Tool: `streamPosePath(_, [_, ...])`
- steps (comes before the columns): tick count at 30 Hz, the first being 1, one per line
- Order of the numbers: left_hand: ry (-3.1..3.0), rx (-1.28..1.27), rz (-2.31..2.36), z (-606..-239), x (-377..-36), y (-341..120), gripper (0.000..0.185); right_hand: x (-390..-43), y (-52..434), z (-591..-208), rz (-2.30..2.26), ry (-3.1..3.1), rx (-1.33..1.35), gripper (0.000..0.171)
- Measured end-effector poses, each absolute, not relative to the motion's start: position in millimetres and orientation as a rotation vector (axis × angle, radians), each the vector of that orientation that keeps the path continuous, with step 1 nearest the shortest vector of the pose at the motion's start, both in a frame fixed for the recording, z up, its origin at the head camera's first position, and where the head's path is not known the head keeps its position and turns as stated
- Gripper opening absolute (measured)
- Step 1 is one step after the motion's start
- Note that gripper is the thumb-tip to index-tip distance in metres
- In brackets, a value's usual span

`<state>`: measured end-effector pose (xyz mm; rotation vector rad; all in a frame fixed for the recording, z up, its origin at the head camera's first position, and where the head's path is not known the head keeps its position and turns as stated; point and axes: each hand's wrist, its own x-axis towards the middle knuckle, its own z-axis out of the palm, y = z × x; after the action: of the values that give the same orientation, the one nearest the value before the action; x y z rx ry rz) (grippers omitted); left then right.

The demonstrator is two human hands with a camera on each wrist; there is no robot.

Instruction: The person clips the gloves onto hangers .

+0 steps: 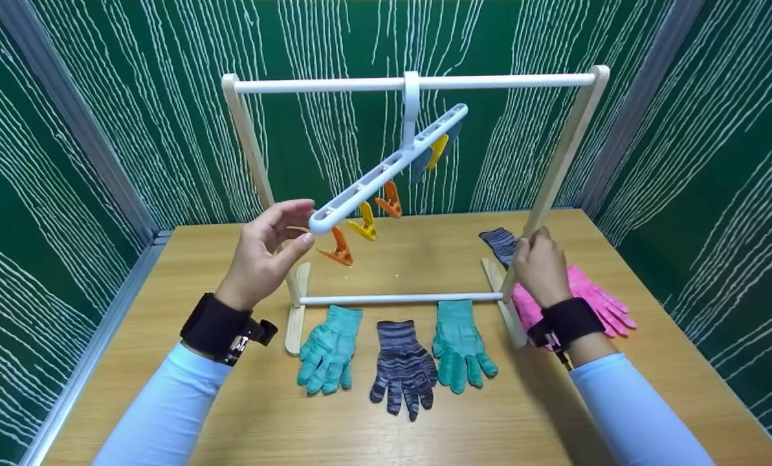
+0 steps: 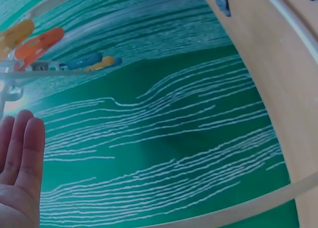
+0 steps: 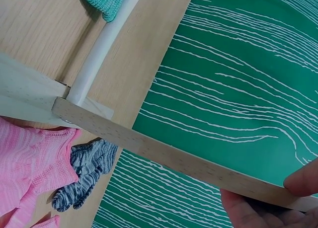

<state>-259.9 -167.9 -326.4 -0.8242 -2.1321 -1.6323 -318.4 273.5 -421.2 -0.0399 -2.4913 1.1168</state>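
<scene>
We see the white hanger (image 1: 411,154) between the 2 hands and above them, its hook (image 1: 411,103) over the rack's top bar (image 1: 502,81). Its long axis runs slantwise, from a near end just beside the left hand (image 1: 263,252) to a far end pointing away and toward the right-hand side. We find the left hand's thumb and fingers apart about that near end; we cannot tell whether they touch it.

Just beyond the left hand's thumb hangs an orange clip (image 1: 340,248), then, farther off, a yellow clip (image 1: 365,223) and a 2nd orange clip (image 1: 391,199).

The right hand (image 1: 544,268) is curled round the wooden upright (image 1: 563,155), gripping it between thumb and fingers. Beneath and outside that hand we see pink fabric gloves (image 1: 599,301); just beyond it, a striped grey glove (image 1: 499,243). Between the 2 hands, nearer the person, lie 2 teal gloves (image 1: 327,356) with a dark striped glove (image 1: 404,362) between them.
</scene>
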Motion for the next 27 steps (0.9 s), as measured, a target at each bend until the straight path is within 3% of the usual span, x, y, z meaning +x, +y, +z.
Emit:
streamPosePath(15, [-2.052, -1.168, -1.902, -324.3, -262.5, -176.3, 0.053, -319.2, 272.4, -421.9, 1.103, -2.461, -0.039, 0.032])
streamPosePath(27, [-1.982, -1.332, -1.97, -322.6, -268.1, -176.7, 0.046, -319.1, 272.0, -422.0, 1.09, -2.477, -0.039, 0.033])
